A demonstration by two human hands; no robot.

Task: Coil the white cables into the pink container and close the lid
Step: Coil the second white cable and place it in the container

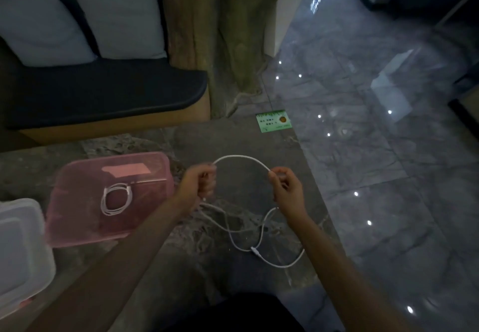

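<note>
The loose white cable (242,159) arches between my two hands above the middle of the desk (181,267), and the rest of it trails down onto the stone top in slack curves, with a connector (255,250) lying near the desk's right edge. My left hand (201,184) is closed in a loose fist round one end of the arch; my right hand (286,189) has its fingers (272,176) pinching the other end between thumb and forefinger.

To coil this well, I judge I should keep the left hand as the anchor and let the right feed each new loop into it, matching the size of the first arch so the turns stack evenly. The tail crosses over itself on the desk (a likely spot for a snag), so I should draw it up slowly and let it untwist rather than yank.

The pink container (77,230) sits open toward the desk's left edge, just beside my left forearm, with one coiled cable (116,198) already lying inside it. My loops need to end up about that size to fit alongside. A clear lidded box (23,248) stands at the near left corner; which lid belongs to the pink one I cannot tell.
</note>
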